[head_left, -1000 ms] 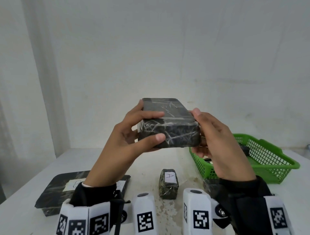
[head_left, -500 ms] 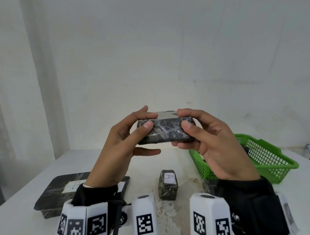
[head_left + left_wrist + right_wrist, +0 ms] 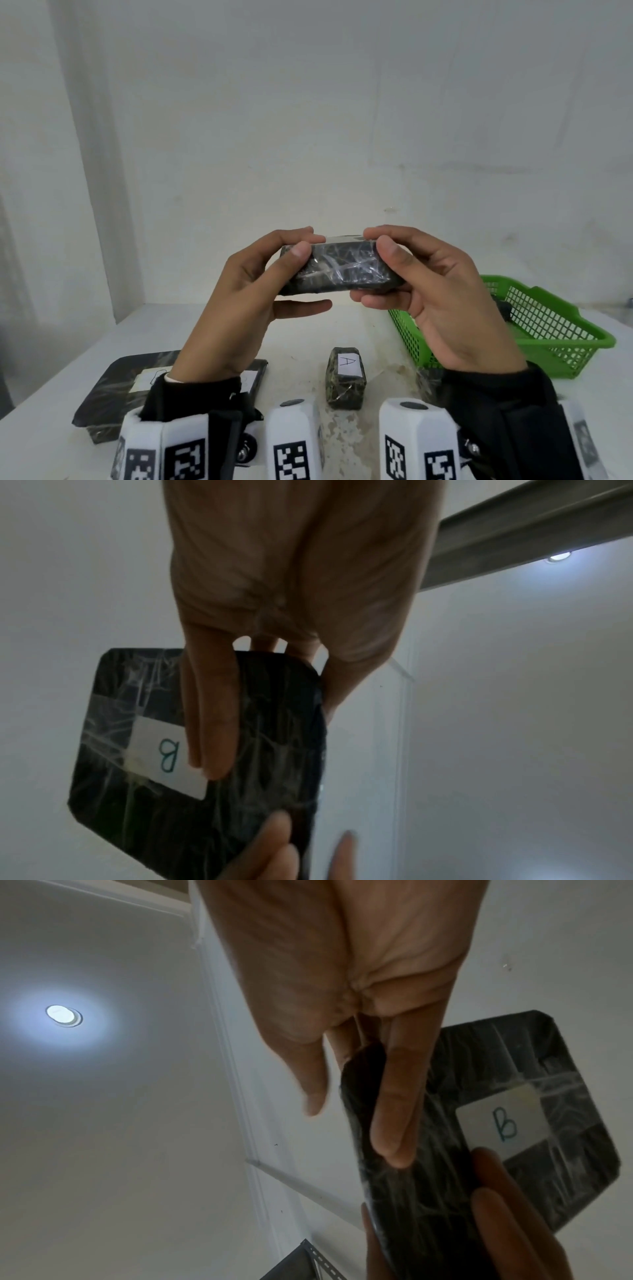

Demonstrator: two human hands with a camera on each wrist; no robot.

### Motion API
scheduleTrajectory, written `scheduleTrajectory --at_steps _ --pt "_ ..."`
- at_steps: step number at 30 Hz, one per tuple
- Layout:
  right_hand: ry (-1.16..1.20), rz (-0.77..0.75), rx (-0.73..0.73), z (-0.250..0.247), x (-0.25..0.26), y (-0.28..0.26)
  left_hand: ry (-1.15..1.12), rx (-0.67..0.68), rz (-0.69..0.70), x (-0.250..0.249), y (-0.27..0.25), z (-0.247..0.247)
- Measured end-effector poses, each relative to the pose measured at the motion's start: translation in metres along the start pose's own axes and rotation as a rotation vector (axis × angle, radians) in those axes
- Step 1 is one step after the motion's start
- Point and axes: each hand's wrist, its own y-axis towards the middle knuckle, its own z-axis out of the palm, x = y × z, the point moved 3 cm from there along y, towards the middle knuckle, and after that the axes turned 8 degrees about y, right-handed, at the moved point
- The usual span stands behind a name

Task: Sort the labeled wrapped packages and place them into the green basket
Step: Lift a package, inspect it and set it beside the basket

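Observation:
A black wrapped package (image 3: 342, 269) is held up in the air above the table, one long side facing me. My left hand (image 3: 274, 270) grips its left end and my right hand (image 3: 394, 267) grips its right end, thumbs on the near side. Its far face carries a white label marked B (image 3: 167, 756) (image 3: 503, 1125). On the table below stands a small wrapped package labelled A (image 3: 346, 377). A large flat black package (image 3: 113, 394) with a white label lies at the left, partly hidden by my left wrist. The green basket (image 3: 555, 329) sits at the right.
A dark item (image 3: 505, 308) lies inside the basket, mostly hidden by my right hand. The white table (image 3: 61, 370) meets a white wall at the back. Stains mark the tabletop near the small package.
The held package has been tipped from showing its broad top face to showing its long side edge, and it sits lower. My right fingers moved from the end onto the top.

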Motion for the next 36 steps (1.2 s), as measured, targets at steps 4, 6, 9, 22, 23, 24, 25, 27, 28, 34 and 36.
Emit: scheduleTrajectory --at_steps 4,6,9,22,23,24,25,27,28,34,36 --pt "-0.004 0.025 0.003 0.003 -0.002 0.001 0.021 -0.007 -0.035 0.0 0.0 0.003" --pt "-0.017 -0.002 -0.016 0.002 -0.002 0.002 0.023 -0.011 -0.035 -0.002 0.0 0.006" --pt "-0.009 -0.012 -0.027 -0.001 -0.003 0.002 0.024 -0.022 -0.016 0.0 0.0 0.008" --pt "-0.046 0.02 -0.007 -0.002 -0.002 0.001 0.033 -0.043 -0.037 0.001 -0.001 0.01" --pt "-0.047 0.025 -0.01 -0.002 -0.002 0.001 0.036 -0.048 -0.028 0.001 -0.001 0.009" --pt "-0.05 0.028 -0.013 -0.002 -0.003 0.001 0.036 -0.05 -0.026 0.001 -0.001 0.008" --pt "-0.054 0.03 -0.017 -0.001 -0.004 0.001 0.035 -0.051 -0.029 0.001 0.0 0.008" --pt "-0.058 0.034 -0.015 -0.001 -0.004 0.001 0.036 -0.054 -0.039 0.003 0.0 0.008" --pt "-0.063 0.038 -0.011 0.0 -0.003 0.001 0.032 -0.054 -0.041 0.004 0.0 0.009" --pt "-0.063 0.016 -0.027 -0.004 0.001 0.001 0.013 -0.005 -0.027 0.002 -0.002 0.012" --pt "-0.046 0.013 -0.03 -0.004 0.0 0.001 -0.006 -0.003 -0.002 -0.001 -0.002 0.01"
